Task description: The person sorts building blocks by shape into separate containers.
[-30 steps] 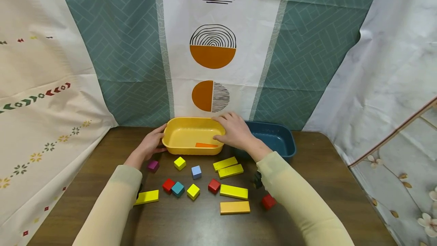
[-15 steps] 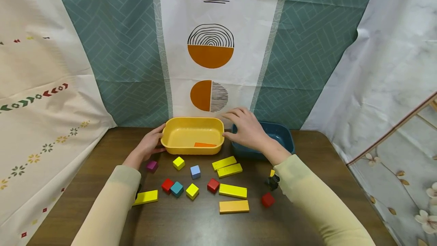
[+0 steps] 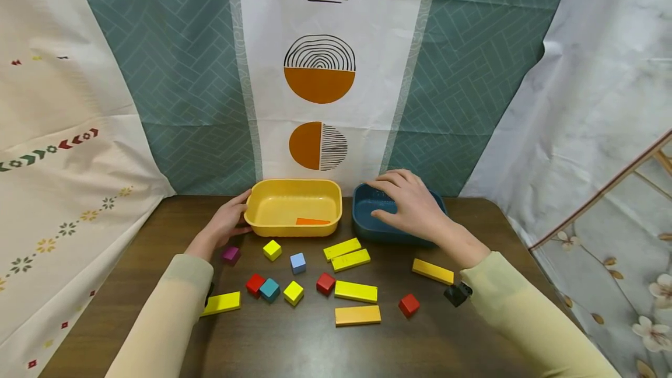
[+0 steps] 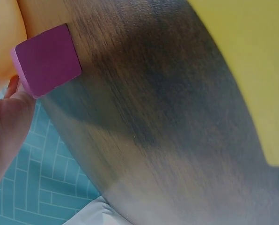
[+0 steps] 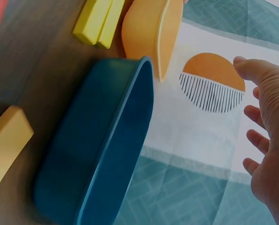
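Note:
My left hand (image 3: 226, 220) touches the left end of the yellow tub (image 3: 286, 230), fingers at its far side and thumb at its near side. Inside the tub lies a flat orange piece (image 3: 312, 221). My right hand (image 3: 412, 204) hovers above the dark blue tub (image 3: 388, 235) with fingers spread, holding nothing; the right wrist view shows that hand clear of the blue wall (image 5: 78, 136). Close to my left wrist sits a purple cube (image 4: 48, 61). A yellow block (image 3: 223, 304) is partly covered by my left sleeve.
Cubes in red (image 3: 325, 283), teal (image 3: 270, 290), light blue (image 3: 297, 263) and yellow (image 3: 293, 293) lie on the wooden table (image 3: 273, 349). Flat yellow blocks (image 3: 356, 291) and orange-yellow blocks (image 3: 358, 315) are around them. Another red cube (image 3: 409, 305) is nearer my right arm. Cloth hangs behind.
My right hand has left the yellow tub's right end and moved right, over the blue tub. An orange-yellow block beside the right forearm has come into view. My left hand stays put.

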Available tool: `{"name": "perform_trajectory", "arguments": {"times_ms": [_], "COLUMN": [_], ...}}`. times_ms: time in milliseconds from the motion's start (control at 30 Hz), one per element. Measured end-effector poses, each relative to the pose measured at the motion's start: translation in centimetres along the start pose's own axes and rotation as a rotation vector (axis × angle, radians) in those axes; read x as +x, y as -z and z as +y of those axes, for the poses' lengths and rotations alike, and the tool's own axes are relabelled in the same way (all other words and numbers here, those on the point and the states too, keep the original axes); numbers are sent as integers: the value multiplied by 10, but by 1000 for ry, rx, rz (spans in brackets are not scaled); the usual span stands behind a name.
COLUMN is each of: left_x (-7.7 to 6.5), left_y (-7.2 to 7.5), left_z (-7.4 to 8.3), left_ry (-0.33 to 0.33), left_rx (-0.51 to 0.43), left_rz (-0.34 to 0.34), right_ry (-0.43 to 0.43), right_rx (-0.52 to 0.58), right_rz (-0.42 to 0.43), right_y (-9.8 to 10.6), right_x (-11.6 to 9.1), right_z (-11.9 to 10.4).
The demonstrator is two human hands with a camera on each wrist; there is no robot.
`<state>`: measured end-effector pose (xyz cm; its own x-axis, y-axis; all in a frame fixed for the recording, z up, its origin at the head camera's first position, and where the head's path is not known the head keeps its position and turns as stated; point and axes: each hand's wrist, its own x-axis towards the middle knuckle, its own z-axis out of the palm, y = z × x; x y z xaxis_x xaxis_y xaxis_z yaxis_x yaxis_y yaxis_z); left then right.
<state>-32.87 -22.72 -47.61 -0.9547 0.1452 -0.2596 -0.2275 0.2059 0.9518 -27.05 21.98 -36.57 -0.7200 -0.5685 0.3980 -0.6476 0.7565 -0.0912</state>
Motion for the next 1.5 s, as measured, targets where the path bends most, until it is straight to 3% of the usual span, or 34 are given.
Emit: {"name": "perform_trajectory", "arguments": {"times_ms": [800,1067,1500], "left_x": [-2,-2,0], "left_y": [1,0,1], "left_z": [-2,-1,-3], "left_ry": [-29,-33,-30], "left_rx": [21,8,18], "left_rz": [-12,-18,-4], "right_ry": [-42,-130,-168], "right_rx": [-41,-28,-40], "right_rz": [72,76,76], "right_y": [19,19,11], "right_x": [-105,-129,-156], "right_z": [36,43,53]}}
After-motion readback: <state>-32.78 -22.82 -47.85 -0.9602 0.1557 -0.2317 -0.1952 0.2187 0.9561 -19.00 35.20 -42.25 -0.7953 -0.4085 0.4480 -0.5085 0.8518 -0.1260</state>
